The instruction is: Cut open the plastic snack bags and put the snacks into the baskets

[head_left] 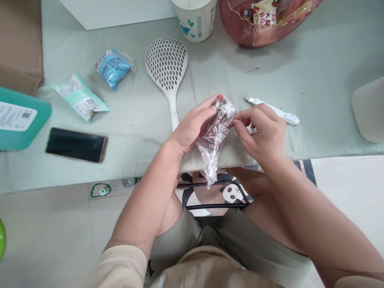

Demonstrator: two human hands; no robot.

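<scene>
A dark red package in loose clear plastic wrap (216,127) is held over the table's front edge, its crumpled tail hanging down. My left hand (193,125) grips it from the left side, thumb on top. At its right side, my right hand (260,130) pinches the edge of the clear wrap between thumb and forefinger. Just behind my right hand lies a white utility knife (277,111). Left of the package rests a grey slotted skimmer (168,66), its handle end hidden by my left hand.
A black phone (76,145), a mint packet (81,98) and a blue packet (115,69) lie at left, near a green container (22,120) and cardboard box (21,44). Behind are a paper cup (196,20) and a red snack bowl (243,34). A white container (369,110) stands right.
</scene>
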